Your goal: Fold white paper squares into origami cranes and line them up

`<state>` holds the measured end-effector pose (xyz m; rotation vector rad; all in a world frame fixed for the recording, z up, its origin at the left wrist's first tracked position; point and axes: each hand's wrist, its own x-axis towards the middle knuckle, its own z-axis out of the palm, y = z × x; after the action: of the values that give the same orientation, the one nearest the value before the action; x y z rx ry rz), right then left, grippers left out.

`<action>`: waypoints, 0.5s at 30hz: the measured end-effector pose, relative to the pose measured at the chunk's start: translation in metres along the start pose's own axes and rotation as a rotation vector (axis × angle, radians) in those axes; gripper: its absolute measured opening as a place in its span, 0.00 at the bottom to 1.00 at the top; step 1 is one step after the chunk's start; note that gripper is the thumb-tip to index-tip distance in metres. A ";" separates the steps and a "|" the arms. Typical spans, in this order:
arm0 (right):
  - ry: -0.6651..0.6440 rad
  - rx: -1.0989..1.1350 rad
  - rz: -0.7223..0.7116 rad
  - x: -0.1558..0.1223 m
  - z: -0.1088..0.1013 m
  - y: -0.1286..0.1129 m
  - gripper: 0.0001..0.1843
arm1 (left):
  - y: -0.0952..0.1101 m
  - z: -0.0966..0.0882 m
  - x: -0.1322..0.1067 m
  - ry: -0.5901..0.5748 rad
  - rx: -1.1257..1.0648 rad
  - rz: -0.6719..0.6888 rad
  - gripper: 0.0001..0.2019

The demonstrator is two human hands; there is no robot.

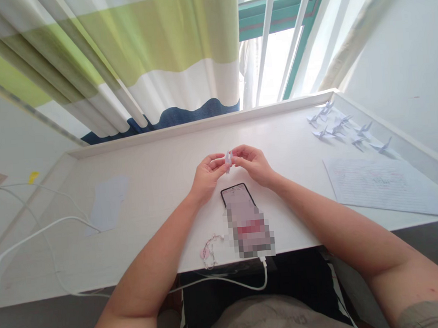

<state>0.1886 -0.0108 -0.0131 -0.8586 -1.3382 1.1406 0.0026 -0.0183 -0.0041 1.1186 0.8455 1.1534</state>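
Above the middle of the white desk [160, 189], my left hand [206, 176] and my right hand [254, 163] meet, fingers pinched on a small folded piece of white paper [228, 159] held between them. Just in front of my hands a phone [241, 210] lies flat on the desk, plugged into a white cable [251, 283].
Several small folded paper cranes [339, 129] sit at the far right of the desk, beside a lined sheet of paper [380, 184]. A pale paper sheet [108, 203] lies at the left. White cables [38, 234] trail over the left edge. A small beaded charm [209, 249] lies near the front edge.
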 end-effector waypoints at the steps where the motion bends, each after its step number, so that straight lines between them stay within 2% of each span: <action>1: -0.002 -0.019 -0.002 0.000 0.000 0.000 0.24 | 0.000 0.000 0.000 0.006 0.017 0.004 0.26; 7: -0.037 -0.085 -0.033 0.000 -0.001 0.000 0.23 | 0.000 0.000 0.000 0.063 0.104 0.072 0.21; 15: -0.057 -0.183 -0.094 0.001 -0.002 -0.003 0.17 | 0.003 0.002 -0.002 -0.022 0.098 0.033 0.19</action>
<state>0.1907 -0.0106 -0.0106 -0.8901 -1.5315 0.9873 0.0029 -0.0209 -0.0010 1.2276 0.8768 1.1348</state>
